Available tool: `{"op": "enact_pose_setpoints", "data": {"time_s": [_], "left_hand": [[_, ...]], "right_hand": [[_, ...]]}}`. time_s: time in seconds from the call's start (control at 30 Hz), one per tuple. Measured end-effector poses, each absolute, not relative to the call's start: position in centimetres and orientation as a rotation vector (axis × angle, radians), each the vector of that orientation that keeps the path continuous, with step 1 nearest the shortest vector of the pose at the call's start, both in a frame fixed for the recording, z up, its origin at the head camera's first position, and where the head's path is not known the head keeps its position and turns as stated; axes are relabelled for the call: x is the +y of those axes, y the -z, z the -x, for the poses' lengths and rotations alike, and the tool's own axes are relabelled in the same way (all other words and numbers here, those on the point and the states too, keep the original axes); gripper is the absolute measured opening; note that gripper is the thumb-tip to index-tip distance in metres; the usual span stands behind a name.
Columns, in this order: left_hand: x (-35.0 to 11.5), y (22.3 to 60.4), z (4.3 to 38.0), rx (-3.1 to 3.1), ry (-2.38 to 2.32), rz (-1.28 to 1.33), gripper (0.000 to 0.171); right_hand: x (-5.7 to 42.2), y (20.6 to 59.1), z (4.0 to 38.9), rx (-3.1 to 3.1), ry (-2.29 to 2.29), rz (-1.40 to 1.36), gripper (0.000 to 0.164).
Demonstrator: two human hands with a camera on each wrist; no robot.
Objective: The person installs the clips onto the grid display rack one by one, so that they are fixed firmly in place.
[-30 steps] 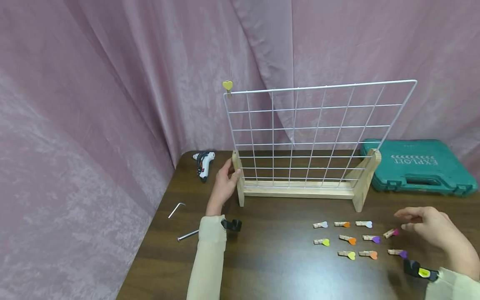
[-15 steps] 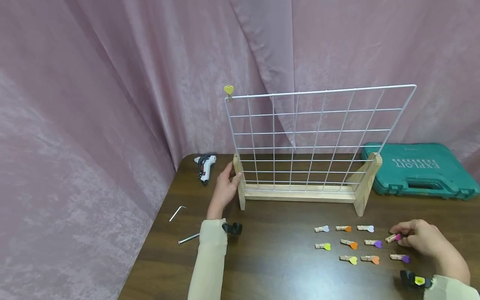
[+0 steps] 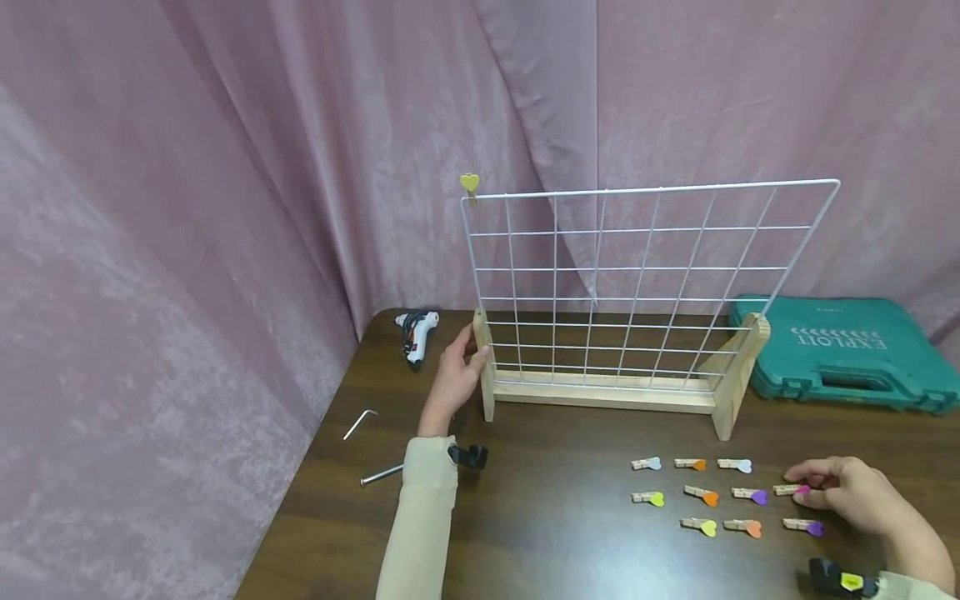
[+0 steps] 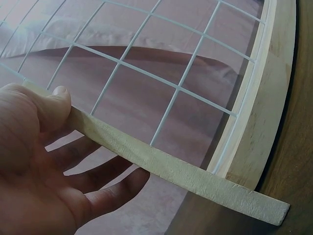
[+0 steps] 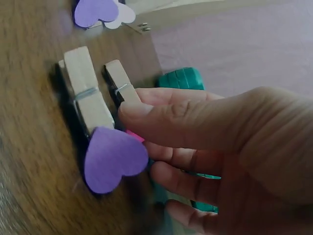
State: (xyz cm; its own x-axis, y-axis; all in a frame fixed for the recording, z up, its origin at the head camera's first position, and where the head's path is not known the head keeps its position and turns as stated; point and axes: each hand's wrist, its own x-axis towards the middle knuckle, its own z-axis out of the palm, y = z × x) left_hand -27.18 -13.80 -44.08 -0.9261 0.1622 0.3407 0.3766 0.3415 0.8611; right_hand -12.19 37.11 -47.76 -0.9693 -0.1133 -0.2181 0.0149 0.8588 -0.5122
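Note:
A white wire grid [image 3: 637, 268] stands in a wooden base with two side legs, a yellow heart clothespin [image 3: 469, 184] clipped at its top left corner. My left hand [image 3: 453, 379] grips the left wooden leg [image 4: 161, 161], thumb on one face and fingers around the other. At the right, my right hand [image 3: 855, 493] pinches a pink heart clothespin [image 5: 122, 83] between thumb and forefinger, low over the table; its heart is mostly hidden by the thumb. Close beside it lies a purple heart clothespin [image 5: 115, 159].
Several heart clothespins, such as an orange one [image 3: 702, 497], lie in loose rows on the brown table [image 3: 555, 500]. A green tool case [image 3: 847, 350] sits back right. Left are a glue gun [image 3: 417, 337], a hex key [image 3: 360, 423] and a bolt [image 3: 381, 476]. Pink curtain [image 3: 225, 208] hangs behind.
My right hand has come down to the pink clothespin and taken it between the fingertips; the clothespin has turned from slanted to nearly level. My left hand keeps its grip on the leg.

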Motion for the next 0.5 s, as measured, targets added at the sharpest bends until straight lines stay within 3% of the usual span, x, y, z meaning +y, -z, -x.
{"op": "enact_pose_setpoints", "data": {"time_s": [0.2, 0.5], "left_hand": [[-13.5, 41.5, 25.2, -2.42, 1.618, 0.556, 0.042], [-13.5, 41.0, 25.1, -2.422, 1.613, 0.573, 0.042]], "right_hand": [[37.1, 47.9, 12.1, 2.823, 0.748, 0.064, 0.016], [36.8, 47.7, 12.1, 2.738, 0.884, 0.049, 0.014]]}}
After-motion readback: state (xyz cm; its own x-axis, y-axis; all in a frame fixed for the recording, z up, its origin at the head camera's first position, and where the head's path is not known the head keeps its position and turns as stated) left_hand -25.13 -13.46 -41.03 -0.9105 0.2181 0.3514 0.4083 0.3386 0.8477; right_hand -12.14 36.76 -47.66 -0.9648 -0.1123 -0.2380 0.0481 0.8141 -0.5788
